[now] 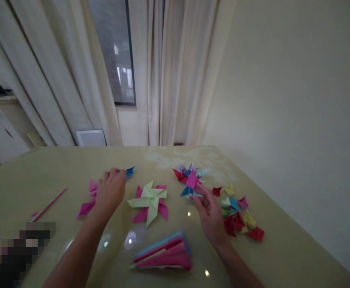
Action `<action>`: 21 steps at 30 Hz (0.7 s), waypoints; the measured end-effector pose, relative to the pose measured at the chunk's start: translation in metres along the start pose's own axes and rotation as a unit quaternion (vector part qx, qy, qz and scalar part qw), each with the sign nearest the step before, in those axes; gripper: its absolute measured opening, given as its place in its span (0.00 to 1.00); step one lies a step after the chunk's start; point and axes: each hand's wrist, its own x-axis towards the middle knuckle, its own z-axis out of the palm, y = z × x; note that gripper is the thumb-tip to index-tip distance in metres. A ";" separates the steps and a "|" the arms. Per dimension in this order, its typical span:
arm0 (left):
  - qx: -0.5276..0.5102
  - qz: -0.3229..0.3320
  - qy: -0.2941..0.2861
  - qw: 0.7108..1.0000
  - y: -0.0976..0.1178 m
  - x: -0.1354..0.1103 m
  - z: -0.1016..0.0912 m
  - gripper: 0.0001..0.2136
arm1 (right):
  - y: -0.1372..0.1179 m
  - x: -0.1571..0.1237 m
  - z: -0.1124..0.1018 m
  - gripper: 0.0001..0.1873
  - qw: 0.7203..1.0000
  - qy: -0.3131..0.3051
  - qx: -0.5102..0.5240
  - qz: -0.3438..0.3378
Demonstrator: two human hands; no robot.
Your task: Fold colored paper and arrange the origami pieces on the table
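My left hand (112,186) reaches over the far left of the table, fingers curled and closed at a blue folded-paper piece (130,172) whose end sticks out past the fingertips. Close to that wrist lies a pink folded-paper piece (86,208), partly hidden by the arm. My right hand (208,208) has its fingertips on a pink origami piece (192,180). A blue origami piece (187,191) sits just below it, near the thumb. Behind these is a cluster of small origami pieces (179,174) in red, blue and lilac. Between my hands a green and pink paper pinwheel (151,197) lies flat.
To the right of my right hand is a pile of colourful origami pieces (237,219). A folded pink and blue paper fan shape (164,254) lies at the front. A thin pink stick (49,205) rests at the left. The table (103,256) borders a wall (297,120) and curtains (181,72).
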 end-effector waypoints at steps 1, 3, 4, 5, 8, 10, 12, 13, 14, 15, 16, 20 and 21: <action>0.031 -0.036 0.012 0.999 -0.015 0.000 -0.003 0.20 | 0.002 0.001 -0.002 0.25 1.000 0.012 0.008 -0.001; 0.069 -0.079 0.009 0.994 -0.039 0.000 -0.008 0.19 | 0.004 0.002 -0.004 0.26 1.000 0.013 0.000 -0.001; 0.072 -0.086 -0.005 0.994 -0.047 0.000 -0.010 0.18 | 0.004 0.002 -0.004 0.25 1.000 0.008 -0.016 0.001; 0.071 -0.088 -0.020 0.993 -0.053 0.000 -0.011 0.17 | 0.003 0.002 -0.004 0.22 0.999 0.002 -0.035 0.003; 0.055 -0.076 -0.042 0.995 -0.051 0.007 -0.016 0.15 | -0.003 0.000 -0.001 0.16 0.996 -0.025 -0.080 -0.002; 0.030 -0.037 -0.042 0.998 -0.035 0.010 -0.020 0.14 | -0.008 -0.004 0.003 0.15 0.995 -0.050 -0.082 -0.013; -0.048 0.042 -0.059 0.996 -0.008 0.008 -0.022 0.12 | -0.012 -0.007 0.007 0.16 0.994 -0.077 -0.068 -0.024; -0.109 0.094 -0.075 0.987 0.009 0.004 -0.023 0.10 | -0.013 -0.009 0.010 0.19 0.994 -0.093 -0.057 -0.026; -0.181 0.148 -0.096 0.968 0.026 -0.002 -0.023 0.10 | -0.015 -0.011 0.011 0.22 0.993 -0.110 -0.044 -0.029; -0.236 0.196 -0.108 0.946 0.044 -0.010 -0.022 0.09 | -0.016 -0.012 0.013 0.26 0.991 -0.124 -0.031 -0.032; -0.273 0.230 -0.121 0.926 0.061 -0.018 -0.021 0.08 | -0.016 -0.013 0.014 0.29 0.989 -0.139 -0.019 -0.037; -0.314 0.267 -0.142 0.900 0.106 -0.046 -0.012 0.08 | -0.020 -0.014 0.014 0.12 0.980 -0.179 -0.019 -0.078; -0.321 0.265 -0.146 0.898 0.109 -0.048 -0.009 0.07 | -0.020 -0.014 0.013 0.12 0.980 -0.182 -0.024 -0.083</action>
